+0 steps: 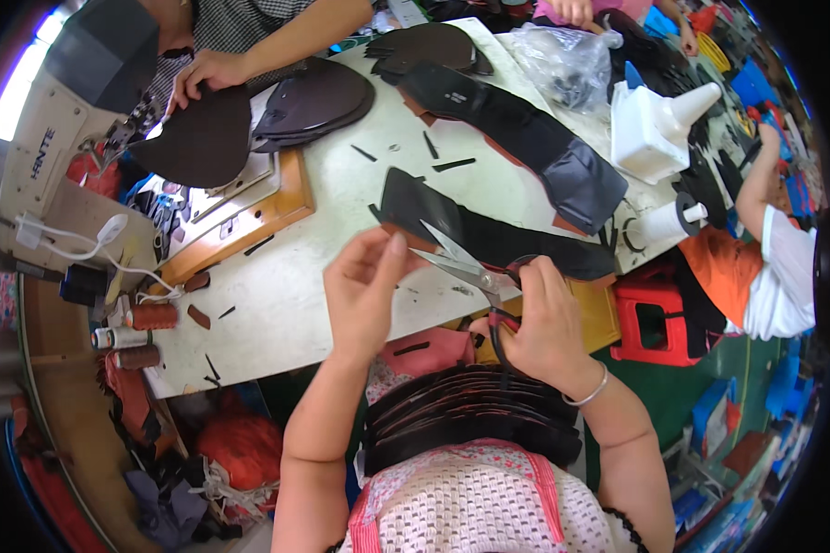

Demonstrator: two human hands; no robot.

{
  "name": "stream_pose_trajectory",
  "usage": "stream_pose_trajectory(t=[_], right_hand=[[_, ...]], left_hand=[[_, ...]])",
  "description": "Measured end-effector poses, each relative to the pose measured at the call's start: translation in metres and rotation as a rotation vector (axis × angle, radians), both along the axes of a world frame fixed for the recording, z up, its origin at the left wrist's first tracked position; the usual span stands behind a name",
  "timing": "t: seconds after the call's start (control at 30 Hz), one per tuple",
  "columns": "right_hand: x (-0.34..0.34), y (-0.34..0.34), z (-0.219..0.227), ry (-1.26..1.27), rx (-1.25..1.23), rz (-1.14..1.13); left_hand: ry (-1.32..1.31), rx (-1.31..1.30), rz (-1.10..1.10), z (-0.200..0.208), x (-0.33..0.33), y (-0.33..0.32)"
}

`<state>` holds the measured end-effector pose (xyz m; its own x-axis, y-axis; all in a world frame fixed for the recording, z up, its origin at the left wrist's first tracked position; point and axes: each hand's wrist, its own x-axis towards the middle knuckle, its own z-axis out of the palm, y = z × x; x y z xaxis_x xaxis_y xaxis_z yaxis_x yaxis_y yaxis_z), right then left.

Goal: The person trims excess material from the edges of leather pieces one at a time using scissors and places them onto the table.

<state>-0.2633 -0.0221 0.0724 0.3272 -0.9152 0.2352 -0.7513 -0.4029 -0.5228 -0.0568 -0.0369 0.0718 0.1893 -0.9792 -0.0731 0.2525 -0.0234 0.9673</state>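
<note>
My right hand (pixel 549 327) grips a pair of scissors (pixel 470 273) with dark red-and-black handles. Their blades are spread and point left over the table edge. My left hand (pixel 364 290) is pinched near the blade tips, beside the brown-edged left end of a long black leather-like piece (pixel 489 230). What its fingertips hold, if anything, is too small to make out. Beyond that piece lies a wider black panel stack (pixel 526 138) with brown edges. A thick row of black pieces (pixel 470 415) rests across my lap.
A sewing machine (pixel 74 157) stands at left, where another person's hand (pixel 212 74) holds a dark rounded panel (pixel 198 138). Thread spools (pixel 148 316) sit at the table's left edge. A white thread cone (pixel 669 221) and red stool (pixel 655 318) are at right.
</note>
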Motion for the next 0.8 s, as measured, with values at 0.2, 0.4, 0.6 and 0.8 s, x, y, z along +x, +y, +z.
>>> stream_pose_trajectory(t=[0.2, 0.4, 0.6, 0.8], right_hand=[[0.017, 0.001, 0.006, 0.088, 0.04, 0.072], [0.012, 0.003, 0.0, 0.113, 0.04, 0.171], [0.033, -0.008, 0.01, 0.124, -0.175, 0.153], [0.027, -0.009, -0.001, 0.12, -0.207, 0.123]], left_hand=[[0.085, -0.098, 0.023, -0.003, 0.008, 0.03], [0.095, -0.082, 0.028, -0.01, 0.014, 0.037], [0.092, -0.062, 0.019, -0.013, 0.013, 0.046], [0.004, -0.072, -0.001, -0.023, 0.018, 0.052]])
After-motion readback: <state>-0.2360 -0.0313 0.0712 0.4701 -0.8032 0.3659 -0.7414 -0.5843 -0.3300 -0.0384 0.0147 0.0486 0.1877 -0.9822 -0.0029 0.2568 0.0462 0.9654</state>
